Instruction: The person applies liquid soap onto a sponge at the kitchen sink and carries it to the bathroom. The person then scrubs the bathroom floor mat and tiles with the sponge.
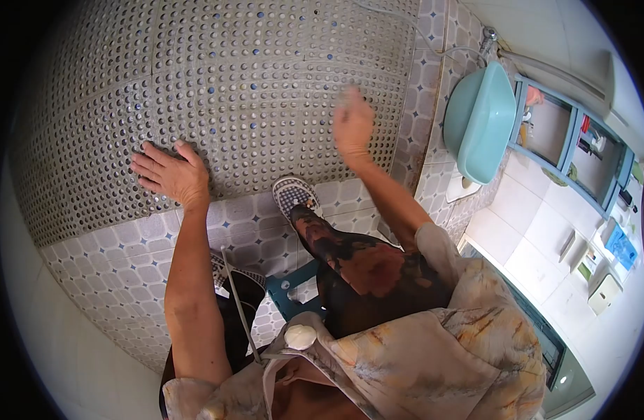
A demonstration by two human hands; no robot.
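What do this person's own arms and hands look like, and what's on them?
The bare, ungloved left hand and right hand show no watch or bracelet at the wrist; the right is blurred, so finer details can't be told. Both forearms are uncovered below loose, short fabric sleeves, pale beige-grey; the same garment's body carries an orange-brown and dark grey marbled print.

An open stretch of perforated mat [255, 91] is lying between the left fingers [148, 165] and the right fingers [346, 110], and is running on beyond both. The checkered right shoe [294, 194] is blocking the near edge between the arms. Rightward, past the tiled strip [425, 87], a turquoise basin [486, 122] is standing in the way; a thin hose [400, 15] is crossing the mat's far right corner.
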